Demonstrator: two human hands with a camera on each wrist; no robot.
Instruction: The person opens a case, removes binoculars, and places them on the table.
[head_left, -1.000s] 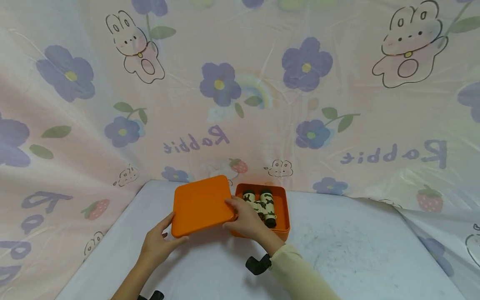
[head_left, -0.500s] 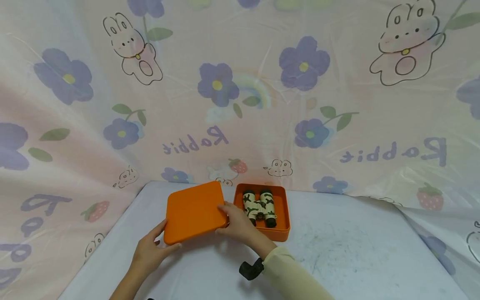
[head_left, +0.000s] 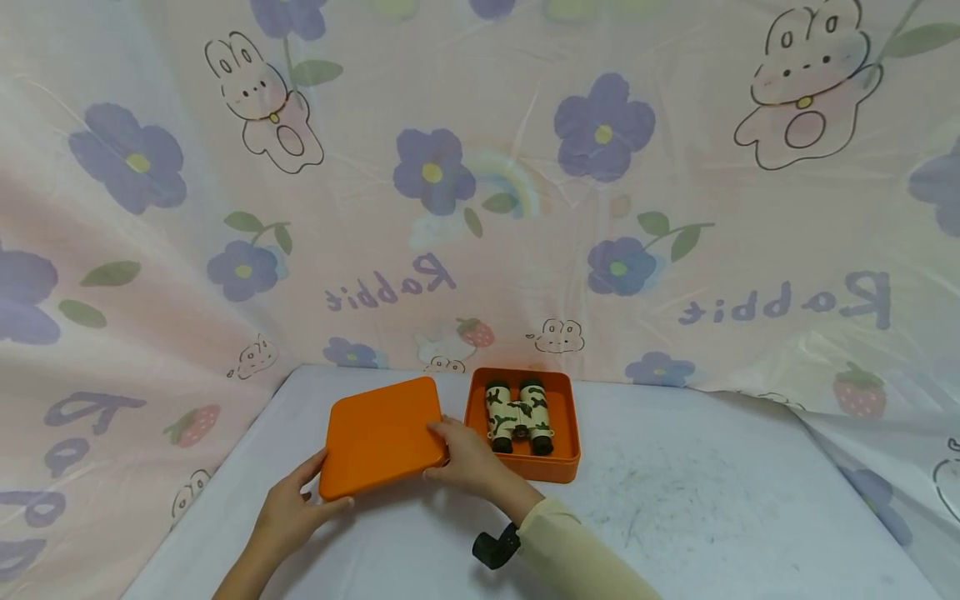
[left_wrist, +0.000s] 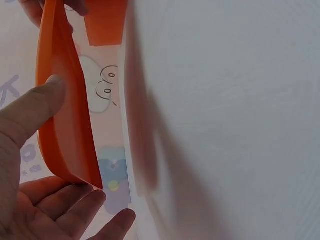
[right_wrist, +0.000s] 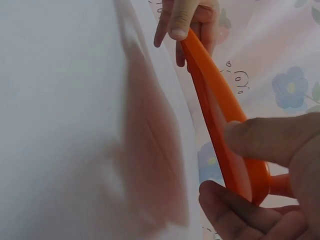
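An orange box lid (head_left: 382,437) is held tilted above the table between both hands, hollow side down. My left hand (head_left: 288,508) grips its left edge, the thumb over the near rim and the fingers at the side, as the left wrist view shows. At the opposite edge my right hand (head_left: 472,462) pinches the lid (right_wrist: 215,90) between thumb and fingers. To the right, the orange box base (head_left: 567,471) stands uncovered on the table. Inside it lie camouflage-patterned binoculars (head_left: 519,417) with black ends.
A white cloth covers the table (head_left: 697,500), with faint grey smudges on the right. Behind and at the left hangs a curtain (head_left: 517,250) printed with rabbits and flowers. A black wrist camera mount (head_left: 497,546) juts from the right sleeve.
Both hands have carried the lid left, towards me and lower, away from the box base. More of the binoculars now shows. The base and binoculars stay in place.
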